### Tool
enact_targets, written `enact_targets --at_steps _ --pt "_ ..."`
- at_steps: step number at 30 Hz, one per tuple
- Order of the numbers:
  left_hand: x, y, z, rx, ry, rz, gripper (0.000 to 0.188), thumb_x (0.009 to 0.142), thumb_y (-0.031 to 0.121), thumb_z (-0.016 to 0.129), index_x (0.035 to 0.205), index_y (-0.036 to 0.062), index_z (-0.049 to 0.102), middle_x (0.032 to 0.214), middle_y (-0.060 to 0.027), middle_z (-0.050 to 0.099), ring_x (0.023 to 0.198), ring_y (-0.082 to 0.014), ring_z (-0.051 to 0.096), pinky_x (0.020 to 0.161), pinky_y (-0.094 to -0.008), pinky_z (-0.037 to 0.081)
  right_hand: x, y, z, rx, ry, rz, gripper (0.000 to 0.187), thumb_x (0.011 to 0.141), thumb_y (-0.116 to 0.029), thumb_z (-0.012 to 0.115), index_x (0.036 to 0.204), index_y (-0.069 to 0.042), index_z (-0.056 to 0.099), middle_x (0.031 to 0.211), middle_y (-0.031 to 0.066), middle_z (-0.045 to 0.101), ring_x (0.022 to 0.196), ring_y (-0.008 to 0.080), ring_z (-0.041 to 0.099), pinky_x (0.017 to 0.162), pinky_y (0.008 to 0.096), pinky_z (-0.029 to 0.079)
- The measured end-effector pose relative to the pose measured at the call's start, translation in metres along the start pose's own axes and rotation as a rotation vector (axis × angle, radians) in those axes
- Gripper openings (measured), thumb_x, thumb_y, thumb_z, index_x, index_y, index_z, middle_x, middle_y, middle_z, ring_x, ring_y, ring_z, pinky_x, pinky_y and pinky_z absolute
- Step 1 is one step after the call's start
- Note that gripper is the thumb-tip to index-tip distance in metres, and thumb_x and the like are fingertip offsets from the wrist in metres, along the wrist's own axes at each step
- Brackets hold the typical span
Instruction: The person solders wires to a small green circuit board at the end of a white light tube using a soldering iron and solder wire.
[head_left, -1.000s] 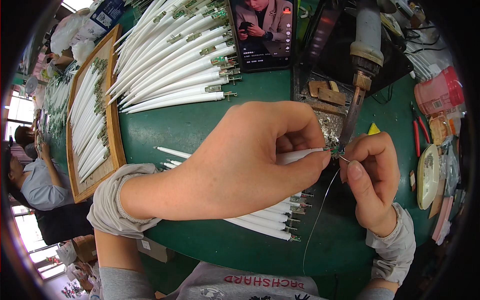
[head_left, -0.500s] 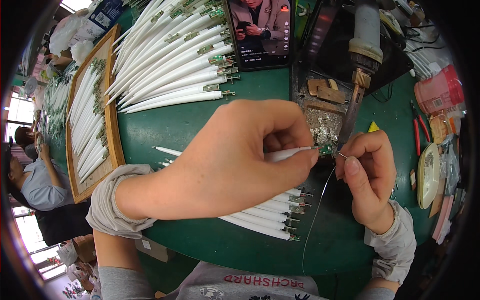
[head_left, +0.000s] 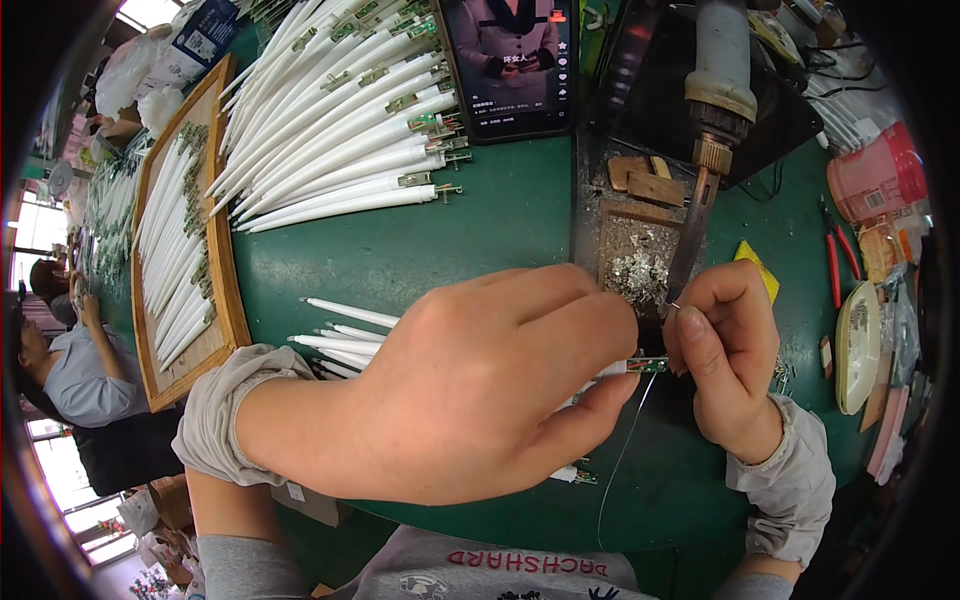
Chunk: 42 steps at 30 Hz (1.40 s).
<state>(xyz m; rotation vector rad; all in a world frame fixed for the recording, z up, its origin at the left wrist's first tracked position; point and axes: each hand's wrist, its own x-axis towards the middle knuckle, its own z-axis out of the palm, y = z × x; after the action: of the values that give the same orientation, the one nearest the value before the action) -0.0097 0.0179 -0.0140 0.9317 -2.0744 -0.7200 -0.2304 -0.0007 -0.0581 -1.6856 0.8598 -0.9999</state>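
Observation:
My left hand (head_left: 490,390) is closed round a slim white tapered stick. A small green circuit board (head_left: 646,366) at the stick's end pokes out past the fingertips, and the hand hides most of the rest. My right hand (head_left: 725,365) pinches thin solder wire (head_left: 622,452), its short end just under the tip of a soldering iron (head_left: 722,100). The iron points downward over a tray of solder scraps (head_left: 640,265). Beneath and beside my left hand lie more white sticks (head_left: 345,310), partly covered by it.
A large fan of white sticks (head_left: 350,150) lies at the far left, by a wood-framed tray (head_left: 228,290) of similar sticks. A phone (head_left: 515,75) stands at the back. On the right are red-handled pliers (head_left: 833,265), a pale dish (head_left: 855,350) and a yellow piece (head_left: 757,268).
My left hand has come nearer to me, taking the circuit board end away from the iron's tip. My right hand has shifted slightly left. The phone's picture has changed.

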Motion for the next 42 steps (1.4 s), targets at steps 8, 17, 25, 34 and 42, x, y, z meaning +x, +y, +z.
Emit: enact_targets --at_steps 8,17,25,34,42 --pt "0.0 0.005 -0.001 0.029 -0.02 0.002 0.021 0.068 -0.003 0.074 0.086 -0.0036 0.064 0.075 -0.0136 0.062 0.065 -0.0236 0.063 0.052 -0.0288 0.05 0.0 -0.001 0.001 0.004 0.0 0.004 0.01 0.092 -0.006 0.054 0.094 0.002 0.048 0.073 0.0023 0.053 0.06 0.0048 0.044 0.054 0.0199 0.035" --pt "-0.001 0.005 -0.002 -0.157 -0.086 -0.122 0.015 0.073 -0.001 0.071 0.087 -0.0015 0.065 0.076 -0.0118 0.063 0.064 -0.0236 0.062 0.052 -0.03 0.048 0.0 0.0 -0.001 -0.057 -0.001 -0.022 0.01 0.091 -0.007 0.056 0.093 0.001 0.05 0.072 0.003 0.054 0.058 0.0058 0.045 0.053 0.0209 0.036" --pt "-0.01 -0.005 -0.005 0.137 -0.282 -0.136 0.022 0.075 0.012 0.075 0.092 0.0016 0.065 0.09 -0.012 0.058 0.082 -0.0298 0.057 0.071 -0.037 0.047 0.0 -0.001 0.001 -0.024 0.001 0.002 0.008 0.09 -0.005 0.056 0.093 0.001 0.05 0.071 0.0032 0.054 0.058 0.0062 0.047 0.053 0.0208 0.037" --pt "-0.027 0.011 -0.031 0.531 -0.496 -0.099 0.077 0.061 0.044 0.076 0.119 -0.0005 0.051 0.11 -0.0146 0.05 0.098 -0.0324 0.05 0.082 -0.0393 0.043 0.009 -0.021 -0.015 -0.189 -0.076 0.045 0.01 0.087 -0.003 0.06 0.092 -0.002 0.051 0.061 0.0002 0.049 0.052 0.0056 0.044 0.049 0.0217 0.033" --pt "-0.046 0.015 -0.022 0.445 -0.523 -0.081 0.068 0.063 0.026 0.074 0.119 -0.003 0.049 0.108 -0.0154 0.05 0.093 -0.0299 0.051 0.078 -0.0381 0.045 -0.002 -0.021 -0.033 -0.388 0.016 0.241 0.011 0.08 -0.001 0.066 0.082 -0.004 0.055 0.052 -0.0027 0.043 0.048 0.0033 0.037 0.047 0.0227 0.027"
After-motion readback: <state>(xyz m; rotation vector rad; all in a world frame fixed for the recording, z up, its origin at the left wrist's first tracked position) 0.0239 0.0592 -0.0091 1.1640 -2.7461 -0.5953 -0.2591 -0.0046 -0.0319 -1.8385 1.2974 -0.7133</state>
